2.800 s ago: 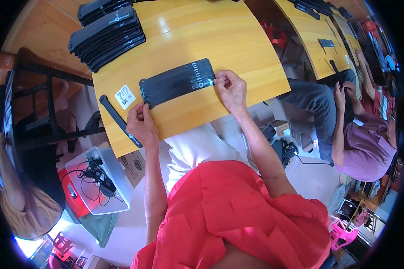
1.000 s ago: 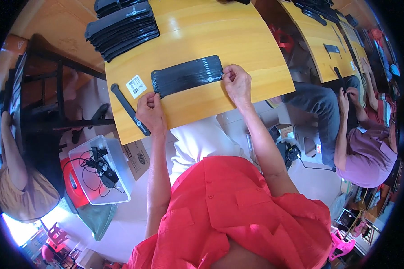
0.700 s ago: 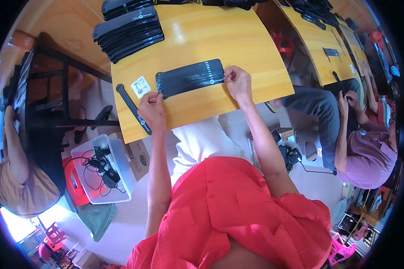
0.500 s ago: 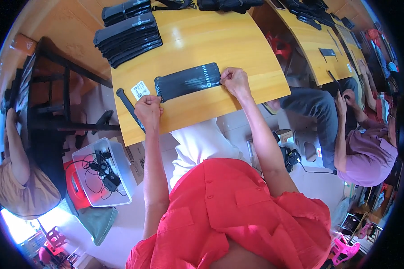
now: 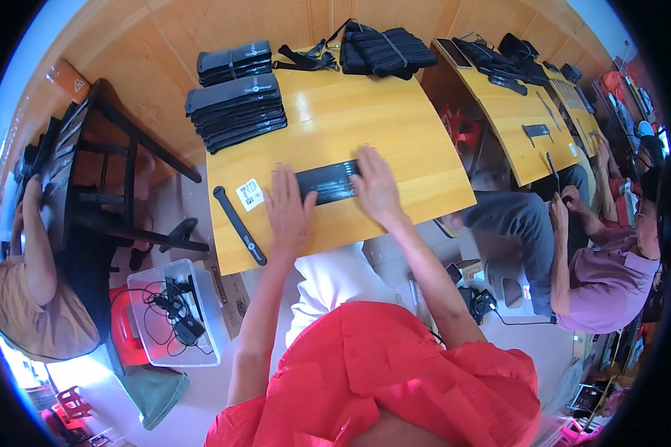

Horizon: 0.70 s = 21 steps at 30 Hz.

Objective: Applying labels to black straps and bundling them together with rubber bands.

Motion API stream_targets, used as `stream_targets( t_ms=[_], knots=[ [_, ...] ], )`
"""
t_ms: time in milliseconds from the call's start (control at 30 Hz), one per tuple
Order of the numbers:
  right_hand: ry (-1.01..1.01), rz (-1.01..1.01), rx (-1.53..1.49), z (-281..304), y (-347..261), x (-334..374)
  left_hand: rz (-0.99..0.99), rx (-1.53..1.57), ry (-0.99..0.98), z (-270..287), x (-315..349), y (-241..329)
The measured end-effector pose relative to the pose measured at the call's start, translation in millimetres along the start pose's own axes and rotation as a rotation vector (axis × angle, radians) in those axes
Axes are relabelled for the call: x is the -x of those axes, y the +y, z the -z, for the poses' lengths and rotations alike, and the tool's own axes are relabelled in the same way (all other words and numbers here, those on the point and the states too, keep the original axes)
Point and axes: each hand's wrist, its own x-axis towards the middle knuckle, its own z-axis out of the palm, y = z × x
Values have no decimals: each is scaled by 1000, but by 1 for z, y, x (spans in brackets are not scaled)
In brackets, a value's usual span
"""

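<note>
A flat black pouch (image 5: 325, 184) lies on the yellow wooden table (image 5: 395, 112) in front of me. My left hand (image 5: 288, 207) rests flat over its left end, fingers stretched out and pointing away. Over the right end lies my right hand (image 5: 378, 182), likewise flat with the fingers extended. Both palms cover the pouch's ends, so only its middle shows. Left of my left hand are a white printed label (image 5: 250, 194) and a black strap (image 5: 238, 226) with a rounded end.
Stacked black pouches (image 5: 235, 112) stand at the table's far left, with a banded black bundle (image 5: 388, 52) and loose straps (image 5: 306, 59) behind. A clear plastic bin (image 5: 173, 313) of cables sits on the floor at left. Co-workers sit on both sides, one in a purple shirt (image 5: 611, 279).
My hands have gone from pinching the pouch's two ends to lying flat on top of it. The view has tilted up, showing more of the table's far side.
</note>
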Motion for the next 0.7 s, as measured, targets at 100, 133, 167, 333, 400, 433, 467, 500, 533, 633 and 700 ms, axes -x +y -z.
stream_targets(
  t_ms=[100, 133, 167, 333, 400, 433, 467, 500, 533, 633, 700],
  knots=[
    [-104, 130, 128, -24, -17, -5, -112, -81, -134, -16, -6, 3],
    [-161, 164, 123, -30, -22, -4, -138, -71, -175, -19, -7, 2],
    [-220, 196, 116, -34, -24, -3, -138, -68, -184, -21, -7, 0],
    [-224, 186, 126, -33, -24, -6, -149, -86, -226, -22, -7, -5],
    [-216, 194, 137, -34, -23, -6, -141, -88, -240, -21, -9, -4],
    [-223, 195, 129, -34, -22, -7, -135, -94, -243, -20, -10, -4],
    [-229, 197, 121, -34, -21, -8, -131, -94, -248, -20, -11, -4],
    [-233, 197, 119, -33, -19, -9, -132, -79, -250, -21, -12, -4],
    [-259, 171, 108, -33, -16, -9, -127, -66, -252, -21, -10, -4],
    [-284, 133, 123, -28, 0, -8, -124, -57, -248, -20, -10, -5],
    [-276, 123, 150, -23, 6, -5, -122, -55, -245, -20, -10, -6]
  ],
)
